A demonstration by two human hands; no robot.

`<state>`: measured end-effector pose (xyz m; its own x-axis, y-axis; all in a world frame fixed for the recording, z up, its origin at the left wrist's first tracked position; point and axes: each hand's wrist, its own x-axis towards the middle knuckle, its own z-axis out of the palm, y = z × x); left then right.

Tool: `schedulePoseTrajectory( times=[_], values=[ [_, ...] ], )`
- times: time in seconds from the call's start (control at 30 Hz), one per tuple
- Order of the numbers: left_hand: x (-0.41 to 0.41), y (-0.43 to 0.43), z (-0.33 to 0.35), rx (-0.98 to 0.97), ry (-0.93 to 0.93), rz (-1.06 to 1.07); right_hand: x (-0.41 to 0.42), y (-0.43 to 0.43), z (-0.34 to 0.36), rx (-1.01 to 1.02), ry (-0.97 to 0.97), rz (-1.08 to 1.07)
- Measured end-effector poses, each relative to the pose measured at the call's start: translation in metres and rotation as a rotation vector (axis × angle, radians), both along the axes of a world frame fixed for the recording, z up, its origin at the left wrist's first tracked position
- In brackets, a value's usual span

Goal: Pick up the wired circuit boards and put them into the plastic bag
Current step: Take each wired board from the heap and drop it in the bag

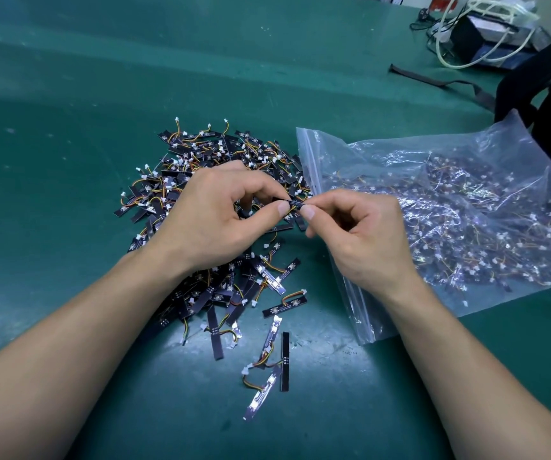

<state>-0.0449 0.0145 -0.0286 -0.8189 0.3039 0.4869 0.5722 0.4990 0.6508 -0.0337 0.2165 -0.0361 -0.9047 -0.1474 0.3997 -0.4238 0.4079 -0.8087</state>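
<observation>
Sheen shows on the green table [68,111] at my left, a smooth surface on which thin parts slide easily. On it lies the pile of wired circuit boards [201,151]: flat, stiff black strips, each trailing a short loop of orange and yellow wire that ends in a small white plug, all tangled together. My left hand [214,220] hovers over the pile's middle, thumb and forefinger pinching one end of a single board [295,202]. My right hand [360,240] pinches the other end the same way, other fingers curled loosely. I judge the wires to be the trouble, since they hook on neighbouring plugs. So I should grip the rigid strip, not the wire, and lift it straight clear before moving right. The plastic bag [309,157] lies just beside my right hand, clear, thin and crinkled, its zip edge facing the pile and many boards already inside. Its mouth looks nearly flat, so I would likely raise the upper lip and feed the board in end first.
</observation>
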Motion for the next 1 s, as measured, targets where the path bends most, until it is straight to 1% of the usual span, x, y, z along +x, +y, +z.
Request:
schedulePoseTrajectory(
  times=[0.3,1.0],
  values=[
    [0.0015,0.0022,0.0009,-0.036,0.049,0.049,0.0004,0.0002,-0.0022,-0.012,-0.01,0.007],
    [0.0014,0.0006,0.0022,-0.074,0.06,0.037,-0.0016,0.0011,-0.0041,0.028,0.002,0.005]
  ],
)
